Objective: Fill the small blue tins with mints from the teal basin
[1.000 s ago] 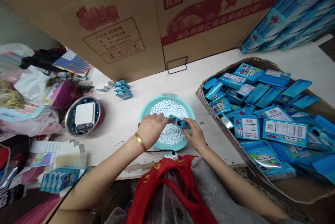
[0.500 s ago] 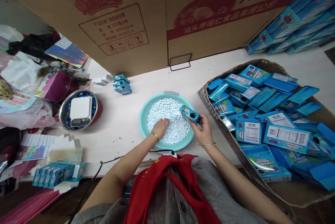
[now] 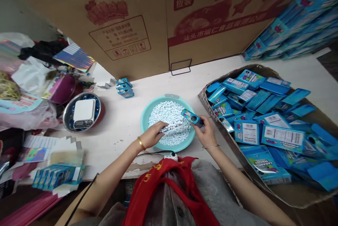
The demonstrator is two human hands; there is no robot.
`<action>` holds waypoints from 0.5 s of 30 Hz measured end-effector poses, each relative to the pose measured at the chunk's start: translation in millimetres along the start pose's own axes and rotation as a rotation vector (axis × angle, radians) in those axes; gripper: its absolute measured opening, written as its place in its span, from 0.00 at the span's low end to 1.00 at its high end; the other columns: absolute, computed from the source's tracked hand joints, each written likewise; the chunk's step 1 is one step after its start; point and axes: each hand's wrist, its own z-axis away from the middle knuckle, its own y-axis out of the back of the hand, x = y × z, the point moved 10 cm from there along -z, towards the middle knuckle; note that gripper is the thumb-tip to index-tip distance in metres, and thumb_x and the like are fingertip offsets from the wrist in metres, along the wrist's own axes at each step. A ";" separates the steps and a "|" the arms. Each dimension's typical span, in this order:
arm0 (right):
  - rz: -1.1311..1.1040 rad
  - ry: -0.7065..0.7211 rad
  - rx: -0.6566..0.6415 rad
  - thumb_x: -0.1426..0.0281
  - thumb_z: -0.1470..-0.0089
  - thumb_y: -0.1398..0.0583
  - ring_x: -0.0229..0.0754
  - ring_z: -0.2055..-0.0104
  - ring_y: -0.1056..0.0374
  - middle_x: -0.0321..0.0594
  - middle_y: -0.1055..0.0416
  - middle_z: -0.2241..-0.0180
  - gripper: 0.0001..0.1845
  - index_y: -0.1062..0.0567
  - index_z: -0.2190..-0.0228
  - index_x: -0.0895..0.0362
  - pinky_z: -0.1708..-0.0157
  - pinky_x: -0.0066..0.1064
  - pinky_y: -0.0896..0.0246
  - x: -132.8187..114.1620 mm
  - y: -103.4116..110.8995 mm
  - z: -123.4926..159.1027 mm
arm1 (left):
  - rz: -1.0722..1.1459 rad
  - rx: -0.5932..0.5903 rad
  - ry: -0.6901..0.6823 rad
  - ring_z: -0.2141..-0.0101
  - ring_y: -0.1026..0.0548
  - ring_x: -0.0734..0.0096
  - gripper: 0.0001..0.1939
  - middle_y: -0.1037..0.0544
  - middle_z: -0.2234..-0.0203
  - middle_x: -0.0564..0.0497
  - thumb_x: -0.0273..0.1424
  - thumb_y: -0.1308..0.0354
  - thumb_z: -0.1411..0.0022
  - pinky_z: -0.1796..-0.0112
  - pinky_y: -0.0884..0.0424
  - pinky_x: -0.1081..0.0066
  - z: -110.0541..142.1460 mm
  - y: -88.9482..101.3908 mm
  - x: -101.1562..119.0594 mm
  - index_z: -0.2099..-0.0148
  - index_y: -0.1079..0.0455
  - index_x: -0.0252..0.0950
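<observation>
Over the pale turquoise basin (image 3: 144, 127), my left hand (image 3: 152, 135) is closed on the end of a narrow scoop (image 3: 175, 123), mostly hidden under its load. The scoop carries a row of small white candies above the heap of white candies (image 3: 169, 108) in the basin. At the basin's right edge, my right hand (image 3: 206, 132) grips a small blue printed carton (image 3: 190, 116). The carton is tilted, with a dark round hole facing up. The scoop's far end is close to the carton; whether they touch I cannot tell.
A large cardboard tray (image 3: 204, 99) of flattened blue cartons stands at right. Small blue cartons (image 3: 125, 88) stand behind the basin. At left, a metal bowl (image 3: 99, 113) bears a white scale (image 3: 83, 110). A big brown box (image 3: 148, 60) blocks the back; a cable (image 3: 150, 153) runs in front.
My left hand has come out of the candies, drawn back toward the lower left, and now holds the loaded scoop above them. My right hand keeps the carton at nearly the same spot.
</observation>
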 end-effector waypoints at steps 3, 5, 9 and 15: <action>0.092 0.118 -0.033 0.67 0.47 0.43 0.51 0.53 0.34 0.47 0.30 0.56 0.18 0.33 0.54 0.55 0.52 0.47 0.37 -17.2 -11.8 5.3 | -0.129 -0.066 0.009 0.54 0.31 0.65 0.18 0.29 0.56 0.43 0.21 0.50 0.40 0.51 0.33 0.63 -1.7 23.1 26.5 0.47 0.40 0.32; 0.121 0.189 -0.058 0.70 0.46 0.44 0.51 0.52 0.34 0.47 0.30 0.56 0.18 0.34 0.53 0.55 0.52 0.47 0.37 -28.1 -21.4 9.3 | -0.253 -0.145 0.050 0.55 0.30 0.64 0.18 0.29 0.57 0.43 0.19 0.51 0.42 0.53 0.32 0.64 -7.1 27.5 39.0 0.49 0.38 0.31; 0.141 0.274 -0.106 0.73 0.46 0.46 0.50 0.50 0.35 0.46 0.30 0.54 0.19 0.34 0.51 0.54 0.50 0.47 0.37 -42.2 -37.2 17.2 | -0.532 -0.314 0.180 0.59 0.27 0.62 0.20 0.28 0.59 0.42 0.15 0.52 0.43 0.60 0.30 0.65 -18.5 22.5 57.3 0.49 0.37 0.31; 0.107 0.271 -0.088 0.72 0.45 0.45 0.50 0.51 0.33 0.46 0.29 0.55 0.18 0.34 0.51 0.53 0.51 0.47 0.35 -38.9 -45.3 22.1 | -0.757 -0.269 0.191 0.63 0.24 0.61 0.21 0.29 0.60 0.38 0.20 0.59 0.35 0.64 0.29 0.63 -28.1 21.8 97.5 0.41 0.44 0.28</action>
